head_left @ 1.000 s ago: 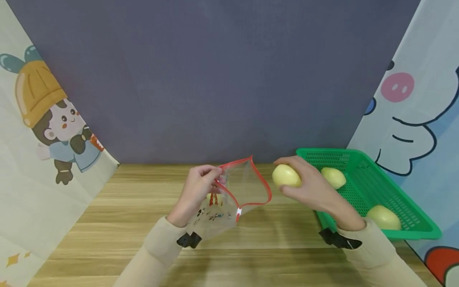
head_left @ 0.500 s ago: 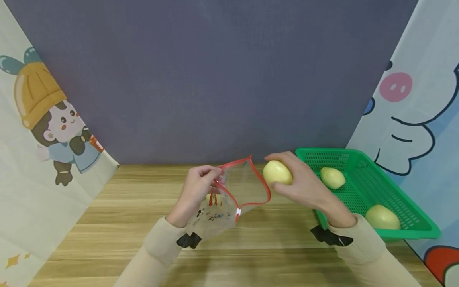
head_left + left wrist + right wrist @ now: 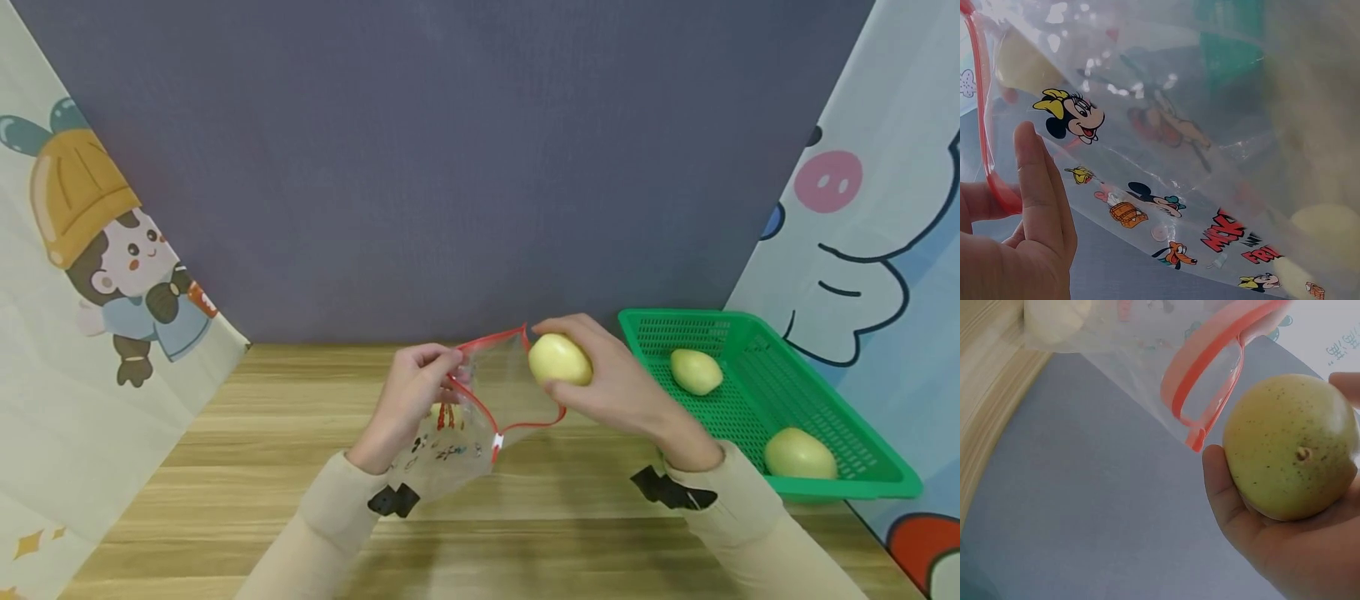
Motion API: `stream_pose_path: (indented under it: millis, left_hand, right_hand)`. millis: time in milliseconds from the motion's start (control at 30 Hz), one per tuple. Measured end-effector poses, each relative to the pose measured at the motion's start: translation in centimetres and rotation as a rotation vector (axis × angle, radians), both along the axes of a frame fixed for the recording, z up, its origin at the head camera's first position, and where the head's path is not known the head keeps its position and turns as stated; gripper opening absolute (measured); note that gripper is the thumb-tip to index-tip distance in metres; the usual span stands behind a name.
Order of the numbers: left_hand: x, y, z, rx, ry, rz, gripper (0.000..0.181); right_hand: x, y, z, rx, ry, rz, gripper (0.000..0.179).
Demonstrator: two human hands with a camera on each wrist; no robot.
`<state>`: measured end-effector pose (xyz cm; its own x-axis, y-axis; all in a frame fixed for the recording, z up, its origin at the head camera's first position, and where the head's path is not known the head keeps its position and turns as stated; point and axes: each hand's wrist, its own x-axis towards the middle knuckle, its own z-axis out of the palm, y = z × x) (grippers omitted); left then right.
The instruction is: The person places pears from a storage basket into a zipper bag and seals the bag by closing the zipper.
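My left hand (image 3: 416, 392) pinches the red rim of a clear zip bag (image 3: 517, 383) printed with cartoon figures, and the mouth of the bag gapes to the right. A white slider (image 3: 498, 441) sits at the near corner of the rim. Through the film, a pale yellow round thing (image 3: 1329, 234) shows low in the bag. My right hand (image 3: 611, 375) grips a round yellow-green fruit (image 3: 559, 359), overlapping the right side of the mouth in the head view. Up close in the right wrist view, the fruit (image 3: 1291, 447) has brown specks and a stem stub.
A green perforated basket (image 3: 810, 383) stands at the right of the wooden table (image 3: 285, 450). Two similar fruits lie in it, one farther back (image 3: 696, 372) and one nearer (image 3: 800, 454). A dark grey panel (image 3: 450, 167) rises behind, with cartoon-printed cloths on both sides.
My right hand has carried the fruit leftward, from beside the basket to the mouth of the bag. My left hand and the bag have stayed nearly still.
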<state>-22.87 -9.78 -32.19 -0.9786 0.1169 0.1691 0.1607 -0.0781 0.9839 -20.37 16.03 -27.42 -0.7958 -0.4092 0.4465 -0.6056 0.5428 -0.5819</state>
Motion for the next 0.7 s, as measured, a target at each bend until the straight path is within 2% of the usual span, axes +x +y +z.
stream_pose_path:
  millis: [267, 700]
  left_hand:
    - [-0.1, 0.0, 0.0, 0.002, -0.003, -0.013, 0.024]
    - [-0.3, -0.1, 0.0, 0.002, -0.021, -0.01, 0.025]
  right_hand:
    - [-0.2, -1.3, -0.2, 0.008, -0.006, 0.042, 0.056]
    - [-0.5, -2.8, -0.9, 0.021, 0.031, 0.097, 0.057]
